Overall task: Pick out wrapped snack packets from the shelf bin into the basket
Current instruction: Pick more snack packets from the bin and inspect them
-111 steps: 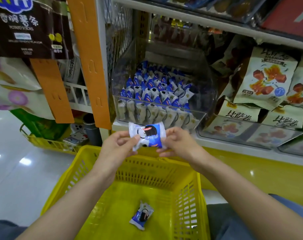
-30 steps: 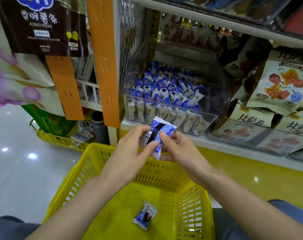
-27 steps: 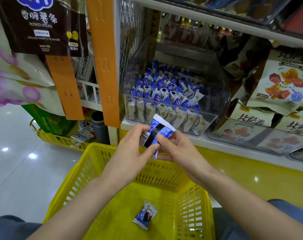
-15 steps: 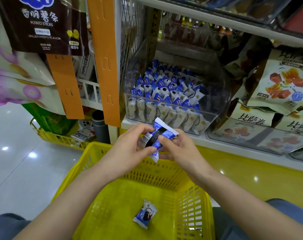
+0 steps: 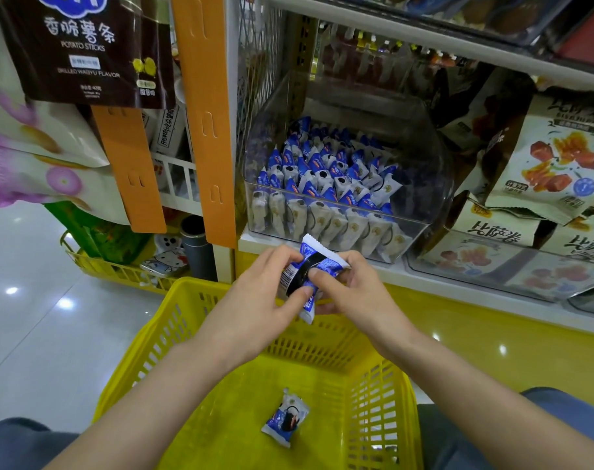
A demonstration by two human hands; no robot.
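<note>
Blue-white snack packet [image 5: 310,273]: now turned barcode-up, fingers [image 5: 278,258] of left hand [image 5: 254,310] and right hand [image 5: 356,296] clamped on it above yellow basket [image 5: 146,347]; second packet [image 5: 285,418] inside; drop pending.

Held packet [image 5: 326,262] half hidden by fingers [image 5: 322,277] — basket [image 5: 322,347] cut off below.

You get a bright, even picture. Light from above leaves white glints on the glossy floor [image 5: 34,351] and the yellow shelf base [image 5: 492,337]. The clear bin [image 5: 421,184] shows hazy reflections on its walls. Straight lines bow toward the edges, and the bags [image 5: 24,157] at far left look smeared.
</note>
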